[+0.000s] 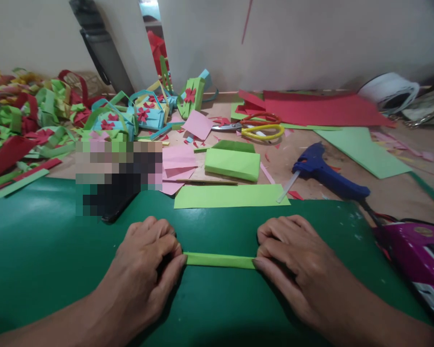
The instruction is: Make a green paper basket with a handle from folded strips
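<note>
A narrow folded strip of light green paper (220, 260) stretches level between my two hands, just over the green mat (217, 308). My left hand (144, 265) pinches its left end between thumb and curled fingers. At the other end, my right hand (300, 265) grips it the same way. Both ends are hidden under the fingers. Beyond the hands lies a flat, wider light green paper strip (231, 196). Behind that sits a folded green paper packet (232, 164), with pink paper squares (177, 166) to its left.
A blue glue gun (332, 176) lies at right, near a magenta device (419, 260). Scissors (262, 129) with yellow and orange handles rest behind the packet. Red paper sheets (321, 108) lie at the back. Small paper bags (150, 115) and a paper pile (29, 111) fill the left.
</note>
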### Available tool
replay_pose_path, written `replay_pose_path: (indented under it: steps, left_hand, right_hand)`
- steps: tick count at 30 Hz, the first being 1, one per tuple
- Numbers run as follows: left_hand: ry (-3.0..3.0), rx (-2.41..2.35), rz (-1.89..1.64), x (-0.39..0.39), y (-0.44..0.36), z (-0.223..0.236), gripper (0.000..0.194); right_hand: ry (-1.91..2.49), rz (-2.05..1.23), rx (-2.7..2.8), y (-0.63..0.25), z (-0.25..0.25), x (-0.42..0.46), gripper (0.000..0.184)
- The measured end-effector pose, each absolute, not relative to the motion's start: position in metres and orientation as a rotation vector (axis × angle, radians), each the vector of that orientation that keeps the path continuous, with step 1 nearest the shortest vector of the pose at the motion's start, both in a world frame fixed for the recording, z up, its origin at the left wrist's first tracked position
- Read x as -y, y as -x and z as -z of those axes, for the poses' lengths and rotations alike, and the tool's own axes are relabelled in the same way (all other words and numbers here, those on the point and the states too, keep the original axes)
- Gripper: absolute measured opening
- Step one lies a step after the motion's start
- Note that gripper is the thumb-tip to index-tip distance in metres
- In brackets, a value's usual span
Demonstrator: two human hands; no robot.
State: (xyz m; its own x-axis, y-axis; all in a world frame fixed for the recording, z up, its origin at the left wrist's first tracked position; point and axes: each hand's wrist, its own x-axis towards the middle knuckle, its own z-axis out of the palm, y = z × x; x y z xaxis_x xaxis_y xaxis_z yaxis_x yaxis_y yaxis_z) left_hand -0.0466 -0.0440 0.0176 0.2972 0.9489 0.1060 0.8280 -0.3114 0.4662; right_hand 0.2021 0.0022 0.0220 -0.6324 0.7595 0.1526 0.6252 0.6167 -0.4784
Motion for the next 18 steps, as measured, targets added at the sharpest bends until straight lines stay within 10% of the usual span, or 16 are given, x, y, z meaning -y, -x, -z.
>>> replay_pose_path:
  steps: [18]
  left_hand:
    - [-2.408, -1.624, -0.437, 0.0394, 0.0482, -0.0156, 0.014]
  right_hand:
    - [1.111, -0.440, 2.557, -0.2055, -0.0217, -0.0040, 0.006]
